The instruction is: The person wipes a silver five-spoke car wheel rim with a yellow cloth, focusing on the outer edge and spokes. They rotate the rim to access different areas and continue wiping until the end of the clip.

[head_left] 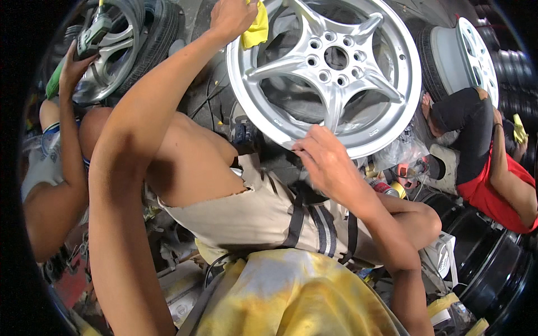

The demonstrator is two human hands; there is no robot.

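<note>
A silver alloy wheel rim (pixel 260 74), with several spokes and a ring of bolt holes round its centre bore, stands tilted in front of my knees. At its far left edge, my left hand (pixel 232 18) is closed on a yellow cloth (pixel 256 28) that hangs over the rim's lip. Part of that hand is cut off by the top of the view. My right hand (pixel 325 159) grips the near lip of the wheel rim, with bent fingers and the thumb at the edge.
At left, a co-worker's hand holds a power tool (pixel 95 33) by a wheel with a tyre (pixel 154 47). A person in a red shirt (pixel 493 193) sits at right beside another silver wheel (pixel 476 53). Black rims (pixel 493 269) lie at lower right. A plastic bag (pixel 400 151) and cables lie nearby.
</note>
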